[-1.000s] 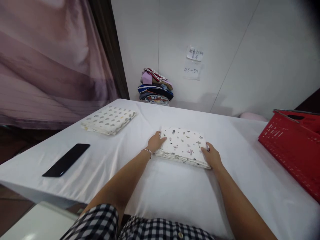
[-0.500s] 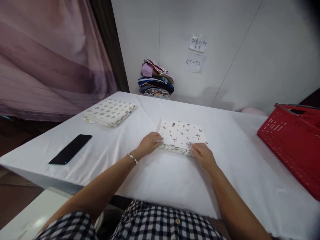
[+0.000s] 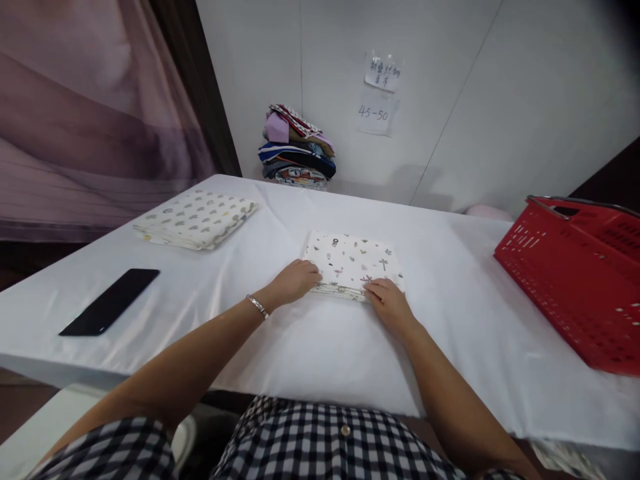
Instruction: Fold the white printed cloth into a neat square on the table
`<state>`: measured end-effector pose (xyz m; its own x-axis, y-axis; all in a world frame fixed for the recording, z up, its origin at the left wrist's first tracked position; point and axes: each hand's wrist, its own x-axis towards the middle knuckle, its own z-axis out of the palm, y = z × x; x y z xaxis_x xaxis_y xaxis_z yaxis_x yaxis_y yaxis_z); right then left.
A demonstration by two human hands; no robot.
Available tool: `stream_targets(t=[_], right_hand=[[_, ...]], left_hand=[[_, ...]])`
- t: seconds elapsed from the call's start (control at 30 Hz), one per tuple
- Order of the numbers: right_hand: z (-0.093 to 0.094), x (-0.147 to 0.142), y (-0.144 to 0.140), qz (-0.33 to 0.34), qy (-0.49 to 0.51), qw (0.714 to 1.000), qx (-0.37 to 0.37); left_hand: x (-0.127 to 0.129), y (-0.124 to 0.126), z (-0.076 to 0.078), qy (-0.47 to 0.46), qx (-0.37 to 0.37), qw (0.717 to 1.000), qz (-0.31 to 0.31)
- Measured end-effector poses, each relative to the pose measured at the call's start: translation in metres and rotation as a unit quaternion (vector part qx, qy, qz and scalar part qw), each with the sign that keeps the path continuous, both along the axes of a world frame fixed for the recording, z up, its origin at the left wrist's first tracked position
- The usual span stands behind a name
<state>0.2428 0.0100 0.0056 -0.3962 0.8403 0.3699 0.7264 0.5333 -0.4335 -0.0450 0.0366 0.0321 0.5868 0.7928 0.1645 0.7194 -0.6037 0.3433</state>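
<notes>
In front of me on the white-covered table lies a folded cloth, white with small printed palm trees and animals. Its layered edge faces my body. My left hand, with a silver bracelet on the wrist, closes on the near left corner, thumb low and fingertips on top. At the near edge, towards the right, my right hand pinches the layers between thumb and fingers. A second folded cloth, white with grey hearts, lies at the back left, apart from both hands.
A black phone lies at the left of the table. The red plastic basket stands on the right side. Behind the far edge, a stack of folded fabrics rises against the wall, with paper signs taped nearby.
The view has turned a little to the right, so everything sits further left and more of the red basket shows. Both hands stay at the folded cloth with little movement.
</notes>
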Motion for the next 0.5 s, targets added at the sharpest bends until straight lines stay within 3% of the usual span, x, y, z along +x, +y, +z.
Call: stream_targets(t=[0.1,0.23,0.5], right_hand=[[-0.0001,-0.0001,0.0006,-0.005,0.013,1.000,-0.015],[0.0016,0.0001,-0.0005,-0.005,0.036,0.999,-0.030],[0.0013,0.0008,-0.0028,0.013,0.025,1.000,-0.011]], left_hand=[[0.0017,0.0024,-0.0003,0.023,0.010,0.999,-0.020],[0.0054,0.0023,-0.0017,0.062,0.017,0.998,0.004],[0.0059,-0.0007,0.0027,0.054,0.027,0.998,0.021]])
